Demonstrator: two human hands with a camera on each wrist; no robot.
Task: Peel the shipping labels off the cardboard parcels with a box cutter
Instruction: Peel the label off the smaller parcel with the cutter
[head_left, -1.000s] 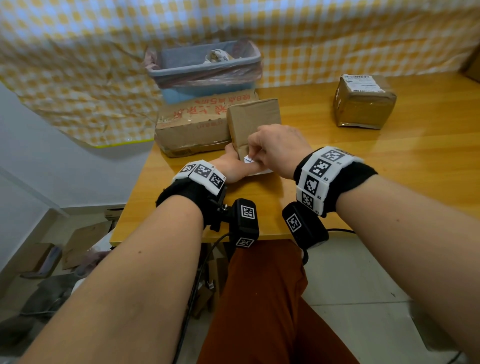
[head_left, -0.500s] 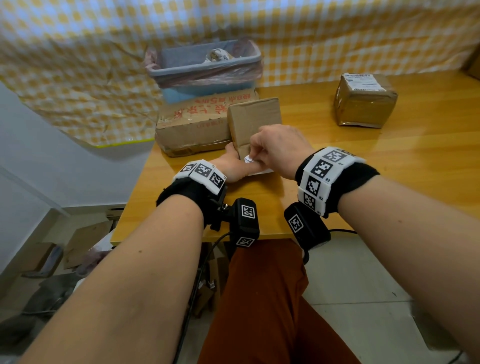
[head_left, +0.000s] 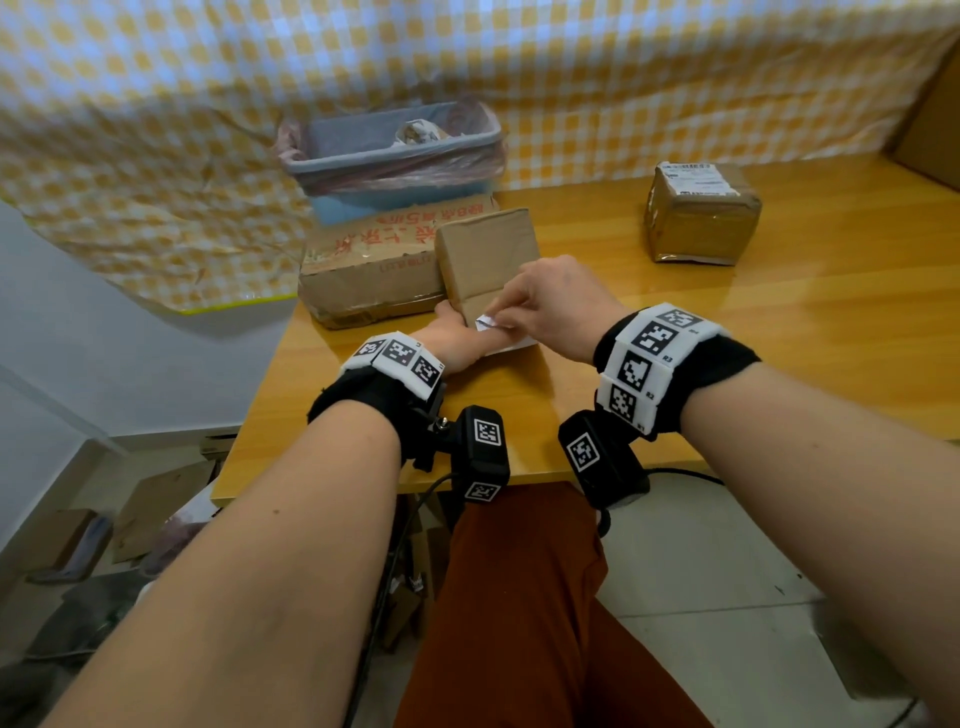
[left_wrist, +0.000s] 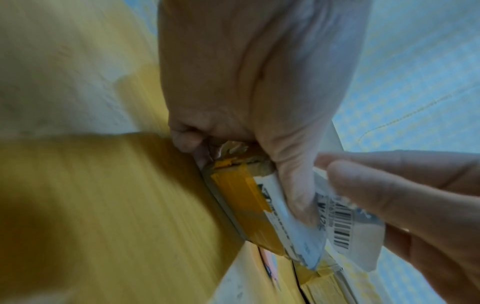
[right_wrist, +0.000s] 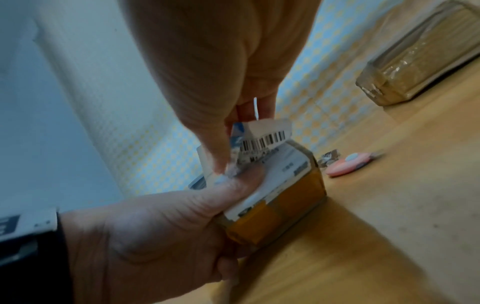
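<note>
1. A wooden table (head_left: 779, 332) is backed by a yellow-and-white checked cloth (head_left: 156, 156).
2. A grey bin (head_left: 389, 150) with a plastic liner is set at the table's far edge; crumpled scraps are seen inside.
3. A flat carton (head_left: 363, 265) with red printed characters, not legible, is placed in front of the bin.
4. A taped parcel (head_left: 701, 218) is left well apart on the right; its top label (head_left: 693, 179) is intact, print too small to read.
5. A small parcel (head_left: 488, 254) is stood upright at the table's near left, touching the flat carton; orange tape is seen on its lower side in the wrist views.
6. The left hand (head_left: 457, 343) is clamped around the small parcel's near end, thumb pressed on the label face.
7. The right hand (head_left: 556, 306) is pinched on the shipping label (right_wrist: 262, 142), thumb and forefinger closed on its lifted corner.
8. The shipping label is partly peeled and curled up; a barcode is visible, the digits blurred.
9. A pink box cutter (right_wrist: 348, 164) is lying on the table just beyond the small parcel, untouched, beside a crumpled scrap (right_wrist: 328, 157).
</note>
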